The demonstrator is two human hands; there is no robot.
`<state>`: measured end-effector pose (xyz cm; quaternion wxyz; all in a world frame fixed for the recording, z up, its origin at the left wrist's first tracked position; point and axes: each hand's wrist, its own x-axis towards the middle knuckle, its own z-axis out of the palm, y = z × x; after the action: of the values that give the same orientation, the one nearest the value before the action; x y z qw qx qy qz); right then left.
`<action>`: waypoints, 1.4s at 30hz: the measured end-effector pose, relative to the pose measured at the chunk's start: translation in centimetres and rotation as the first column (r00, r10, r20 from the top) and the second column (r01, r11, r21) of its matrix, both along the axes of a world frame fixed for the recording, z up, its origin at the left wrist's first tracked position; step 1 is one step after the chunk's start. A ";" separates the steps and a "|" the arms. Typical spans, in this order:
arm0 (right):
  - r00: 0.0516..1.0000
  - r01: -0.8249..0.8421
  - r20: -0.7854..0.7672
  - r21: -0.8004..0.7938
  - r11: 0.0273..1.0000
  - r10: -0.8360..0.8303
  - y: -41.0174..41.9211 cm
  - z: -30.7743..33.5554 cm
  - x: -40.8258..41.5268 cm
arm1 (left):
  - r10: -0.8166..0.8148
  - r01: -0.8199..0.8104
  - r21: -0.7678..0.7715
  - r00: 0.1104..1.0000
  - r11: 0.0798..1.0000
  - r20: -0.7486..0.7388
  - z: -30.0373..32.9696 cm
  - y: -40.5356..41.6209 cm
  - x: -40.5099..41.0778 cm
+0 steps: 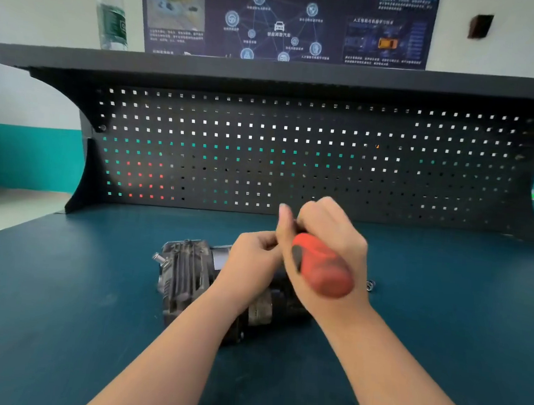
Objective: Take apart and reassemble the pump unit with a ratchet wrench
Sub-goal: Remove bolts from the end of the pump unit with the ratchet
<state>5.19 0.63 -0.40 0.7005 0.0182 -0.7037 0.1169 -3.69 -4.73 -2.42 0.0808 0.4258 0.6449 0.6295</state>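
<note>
The dark grey finned pump unit [186, 276] lies on the blue-green bench top, partly hidden under my forearms. My right hand [324, 240] grips the ratchet wrench by its red handle [321, 266]; the handle's end points toward me and is blurred. The wrench's head is hidden behind my fingers. My left hand [254, 256] hovers over the pump with fingers curled, its fingertips meeting the wrench near my right thumb. What those fingertips pinch cannot be made out.
A small metal part [370, 285] lies on the bench top [54, 296] right of the pump. A black pegboard [296, 159] with a shelf stands behind. A water bottle [113, 11] stands on the shelf's left end.
</note>
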 end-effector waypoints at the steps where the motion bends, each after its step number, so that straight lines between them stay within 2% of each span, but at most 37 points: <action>1: 1.000 -0.001 -0.005 0.017 1.000 0.001 0.1 -0.2 0.0 | -0.013 0.013 0.001 1.000 1.000 0.022 0.0 -0.1 0.0; 2: 0.999 -0.031 -0.016 -0.085 0.996 0.030 0.4 -0.1 0.0 | -0.031 0.031 0.004 0.999 0.999 0.030 -0.1 -0.1 0.0; 3: 0.994 -0.109 -0.045 -0.269 0.957 0.100 0.7 0.2 0.1 | -0.037 0.037 0.007 0.999 0.999 0.022 -0.2 -0.1 -0.1; 4: 0.976 -0.216 -0.107 -0.467 0.858 0.188 1.1 0.4 0.1 | -0.026 0.026 0.008 1.000 1.000 -0.001 -0.3 -0.1 0.0; 6: 0.900 -0.429 -0.297 -0.731 0.531 0.317 2.4 0.6 -0.1 | 0.000 0.001 0.043 1.000 0.999 -0.022 -0.6 0.0 -0.2; 8: 0.814 -0.549 -0.472 -0.816 0.181 0.338 4.2 1.0 -0.5 | -0.010 0.011 0.085 1.000 0.996 -0.012 -0.7 0.1 -0.3; 10: 0.771 -0.568 -0.557 -0.821 -0.064 0.310 5.3 1.0 -1.0 | -0.029 0.029 0.101 1.000 0.994 -0.003 -0.7 0.0 -0.2; 11: 0.759 -0.571 -0.579 -0.812 -0.121 0.298 5.5 0.6 -1.2 | -0.040 0.040 0.101 0.999 0.994 -0.001 -0.7 0.1 -0.2; 13: 0.737 -0.600 -0.616 -0.786 -0.150 0.280 5.6 0.2 -1.4 | -0.074 0.075 0.082 0.997 0.994 -0.009 -0.8 0.2 -0.4; 14: 0.731 -0.620 -0.628 -0.774 -0.125 0.267 5.3 0.2 -1.5 | -0.108 0.109 0.061 0.994 0.992 -0.007 -0.7 0.2 -0.5; 16: 0.774 -0.613 -0.587 -0.788 0.050 0.237 4.1 0.4 -1.4 | -0.196 0.193 0.041 0.977 0.980 0.086 -0.5 0.6 -1.0; 18: 0.836 -0.548 -0.504 -0.762 0.344 0.214 2.5 0.8 -1.4 | -0.255 0.242 0.086 0.946 0.966 0.199 -0.4 1.0 -1.1; 19: 0.880 -0.466 -0.433 -0.703 0.537 0.196 1.5 0.9 -1.2 | -0.256 0.237 0.109 0.943 0.965 0.213 -0.5 1.1 -1.0; 20: 0.929 -0.338 -0.336 -0.599 0.726 0.155 0.6 0.8 -1.1 | -0.252 0.229 0.129 0.945 0.965 0.206 -0.7 1.1 -0.9; 21: 0.966 -0.206 -0.237 -0.457 0.865 0.105 0.0 0.5 -1.1 | -0.249 0.225 0.142 0.950 0.964 0.187 -0.8 1.0 -0.8; 22: 0.985 -0.112 -0.159 -0.310 0.944 0.065 -0.4 0.2 -1.0 | -0.254 0.230 0.146 0.953 0.962 0.168 -0.8 0.8 -0.8; 24: 0.995 -0.040 -0.099 -0.138 0.990 0.027 -0.3 -0.2 -1.0 | -0.259 0.236 0.149 0.953 0.960 0.156 -0.8 0.4 -0.5; 25: 0.993 -0.059 -0.108 -0.151 0.987 0.043 0.1 -0.2 -0.9 | -0.251 0.225 0.157 0.953 0.962 0.170 -0.8 0.4 -0.3; 26: 0.986 -0.122 -0.140 -0.239 0.963 0.090 0.6 0.0 -0.7 | -0.235 0.205 0.164 0.954 0.965 0.187 -0.7 0.4 -0.2; 27: 0.968 -0.225 -0.191 -0.380 0.897 0.162 1.2 0.3 -0.6 | -0.208 0.176 0.167 0.957 0.970 0.201 -0.7 0.6 -0.1; 28: 0.935 -0.348 -0.254 -0.534 0.771 0.246 1.9 0.4 -0.5 | -0.189 0.153 0.170 0.958 0.973 0.217 -0.7 0.7 0.0; 30: 0.827 -0.543 -0.407 -0.755 0.367 0.388 3.6 0.4 -0.3 | -0.175 0.128 0.192 0.951 0.973 0.253 -0.8 0.8 0.0; 31: 0.768 -0.586 -0.488 -0.797 0.147 0.416 4.5 0.3 -0.3 | -0.176 0.124 0.203 0.948 0.971 0.263 -0.8 0.8 -0.1; 32: 0.723 -0.595 -0.552 -0.803 -0.031 0.414 5.0 0.2 -0.2 | -0.181 0.127 0.208 0.946 0.970 0.268 -0.9 0.8 -0.2; 33: 0.699 -0.595 -0.594 -0.792 -0.138 0.397 5.4 0.0 -0.2 | -0.189 0.137 0.205 0.945 0.969 0.265 -0.9 0.8 -0.2; 34: 0.694 -0.599 -0.616 -0.781 -0.177 0.373 5.4 -0.1 -0.3 | -0.205 0.157 0.195 0.944 0.968 0.258 -0.9 0.8 -0.2; 35: 0.701 -0.613 -0.625 -0.774 -0.157 0.344 5.2 -0.1 -0.4 | -0.227 0.187 0.176 0.943 0.966 0.244 -0.9 0.9 -0.4; 36: 0.722 -0.625 -0.617 -0.776 -0.088 0.314 4.7 0.1 -0.5 | -0.245 0.215 0.149 0.943 0.965 0.226 -0.9 1.0 -0.5; 37: 0.759 -0.616 -0.583 -0.788 0.028 0.290 4.0 0.4 -0.7 | -0.255 0.233 0.127 0.945 0.964 0.207 -0.9 1.0 -0.5; 39: 0.849 -0.528 -0.457 -0.758 0.383 0.266 2.1 0.9 -0.8 | -0.259 0.238 0.127 0.947 0.963 0.192 -0.8 0.9 -0.4; 40: 0.903 -0.425 -0.360 -0.674 0.605 0.234 1.1 0.9 -0.8 | -0.248 0.225 0.135 0.951 0.965 0.183 -0.8 0.8 -0.4; 41: 0.955 -0.275 -0.243 -0.525 0.806 0.168 0.2 0.8 -0.8 | -0.231 0.208 0.139 0.958 0.968 0.169 -0.8 0.7 -0.4; 42: 0.984 -0.141 -0.150 -0.320 0.937 0.097 -0.4 0.5 -0.8 | -0.214 0.193 0.138 0.963 0.972 0.165 -0.8 0.5 -0.3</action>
<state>4.39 0.26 0.07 0.7303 -0.0487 -0.6239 0.2737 -3.99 -4.19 -3.22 0.1767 0.4359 0.5487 0.6912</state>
